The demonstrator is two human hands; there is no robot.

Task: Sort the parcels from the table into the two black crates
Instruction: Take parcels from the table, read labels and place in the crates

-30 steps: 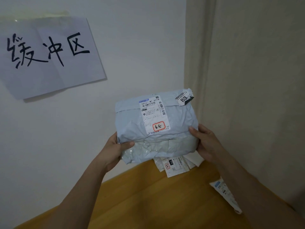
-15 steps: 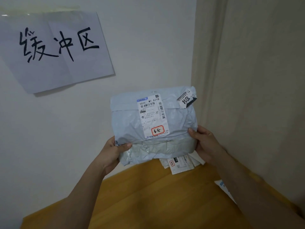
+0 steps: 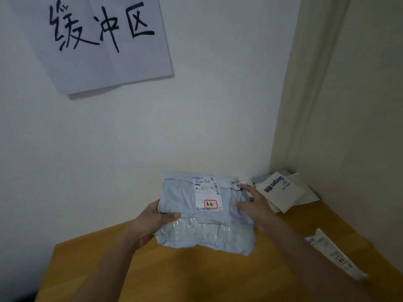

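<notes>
A: Parcel in hand?

B: Pale blue-grey poly mailer [image 3: 205,214], soft and crumpled, roughly square, glossy clear tape across its lower band. White shipping label [image 3: 208,194] on top with a red-outlined stamp. It sits low over the wooden table [image 3: 174,269], far end by the wall.

A: Grip?

B: Left hand [image 3: 150,223] clasps the left edge, thumb curled over the top face. Right hand [image 3: 254,203] lies on the right side, fingers extended over the film; cannot tell whether it pinches.

A: Other parcels?

B: White flat mailers [image 3: 283,192] stacked in the corner, printed text inverted. Another labelled white packet [image 3: 333,253] lies at the table's right edge. Creased paper sign [image 3: 104,40] on the wall.
</notes>
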